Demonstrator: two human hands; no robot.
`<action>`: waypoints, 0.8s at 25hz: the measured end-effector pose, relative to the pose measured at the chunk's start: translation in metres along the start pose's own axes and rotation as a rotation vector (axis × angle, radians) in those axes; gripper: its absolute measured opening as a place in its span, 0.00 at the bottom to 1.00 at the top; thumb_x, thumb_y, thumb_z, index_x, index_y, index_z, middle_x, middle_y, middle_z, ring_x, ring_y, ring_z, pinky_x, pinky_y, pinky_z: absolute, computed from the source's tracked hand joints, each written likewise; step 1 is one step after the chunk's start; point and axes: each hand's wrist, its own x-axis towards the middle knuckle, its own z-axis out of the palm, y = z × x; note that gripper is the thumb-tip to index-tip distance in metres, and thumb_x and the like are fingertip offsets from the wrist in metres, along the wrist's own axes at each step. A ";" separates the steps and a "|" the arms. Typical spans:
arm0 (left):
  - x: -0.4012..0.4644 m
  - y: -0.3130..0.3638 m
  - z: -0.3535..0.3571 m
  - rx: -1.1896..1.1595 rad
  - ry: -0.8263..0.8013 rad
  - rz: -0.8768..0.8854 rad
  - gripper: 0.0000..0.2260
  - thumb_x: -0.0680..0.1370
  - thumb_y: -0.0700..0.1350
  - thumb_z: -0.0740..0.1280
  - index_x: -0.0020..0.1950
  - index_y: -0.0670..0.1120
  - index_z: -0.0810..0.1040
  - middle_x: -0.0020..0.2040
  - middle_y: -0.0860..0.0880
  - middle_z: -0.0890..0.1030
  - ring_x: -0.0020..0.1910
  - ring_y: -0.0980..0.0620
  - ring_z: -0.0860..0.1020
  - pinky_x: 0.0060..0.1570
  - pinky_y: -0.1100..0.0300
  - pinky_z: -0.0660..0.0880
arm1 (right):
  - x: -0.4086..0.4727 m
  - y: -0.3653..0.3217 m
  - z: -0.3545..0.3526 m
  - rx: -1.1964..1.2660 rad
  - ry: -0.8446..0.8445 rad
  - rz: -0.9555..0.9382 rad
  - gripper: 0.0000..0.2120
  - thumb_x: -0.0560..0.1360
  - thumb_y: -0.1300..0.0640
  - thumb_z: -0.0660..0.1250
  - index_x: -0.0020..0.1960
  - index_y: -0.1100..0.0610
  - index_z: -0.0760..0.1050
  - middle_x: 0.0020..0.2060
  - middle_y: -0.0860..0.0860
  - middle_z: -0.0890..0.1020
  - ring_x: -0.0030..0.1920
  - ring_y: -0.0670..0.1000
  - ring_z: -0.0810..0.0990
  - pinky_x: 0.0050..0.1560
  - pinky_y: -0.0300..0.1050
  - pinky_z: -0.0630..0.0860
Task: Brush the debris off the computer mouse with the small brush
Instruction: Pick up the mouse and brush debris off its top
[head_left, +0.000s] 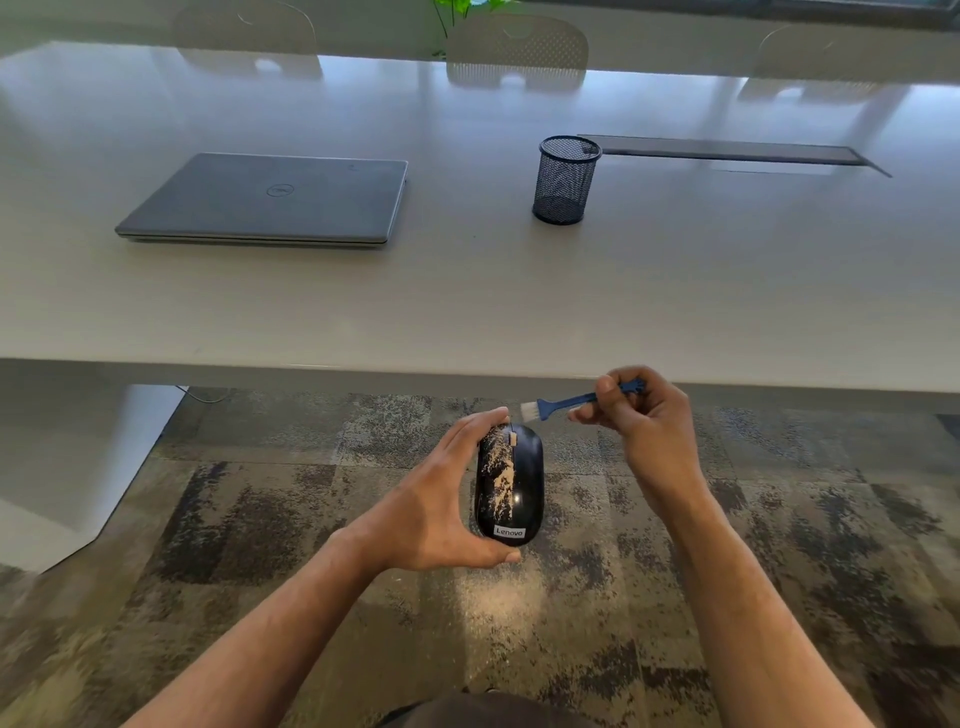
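Note:
A black computer mouse (514, 483) is held over the carpet, below the table's front edge, with tan debris spread over its left half. My left hand (441, 499) grips it from the left side, fingers at its front end and thumb at its rear. A small blue brush (561, 404) with white bristles is pinched in my right hand (644, 415), handle pointing right. Its bristles hover just above and to the right of the mouse's front end, not touching it.
A pale table (467, 291) spans the view ahead. A closed grey laptop (270, 200) lies on it at the left, and a black mesh pen cup (566, 179) stands to the right, beside a cable slot (727, 150). Chairs stand behind. Patterned carpet (260, 519) lies below.

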 end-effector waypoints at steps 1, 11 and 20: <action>0.000 0.000 0.000 0.002 0.000 0.002 0.55 0.63 0.53 0.83 0.80 0.52 0.52 0.74 0.58 0.60 0.72 0.69 0.60 0.70 0.74 0.56 | -0.001 -0.001 -0.001 0.039 -0.013 0.004 0.04 0.81 0.59 0.65 0.48 0.56 0.77 0.35 0.51 0.86 0.41 0.52 0.87 0.54 0.50 0.83; 0.002 -0.005 0.007 0.020 0.003 0.001 0.55 0.63 0.55 0.83 0.80 0.53 0.52 0.72 0.69 0.56 0.70 0.76 0.56 0.66 0.80 0.53 | -0.021 -0.006 -0.013 0.038 0.077 -0.019 0.04 0.81 0.58 0.66 0.48 0.56 0.78 0.35 0.54 0.86 0.42 0.55 0.88 0.54 0.47 0.82; 0.010 -0.014 0.012 -0.018 0.020 -0.041 0.54 0.62 0.56 0.83 0.79 0.56 0.52 0.71 0.68 0.58 0.69 0.76 0.59 0.64 0.81 0.55 | -0.045 0.006 -0.010 -0.023 0.010 -0.059 0.08 0.75 0.48 0.67 0.46 0.53 0.78 0.35 0.52 0.86 0.40 0.51 0.88 0.47 0.34 0.80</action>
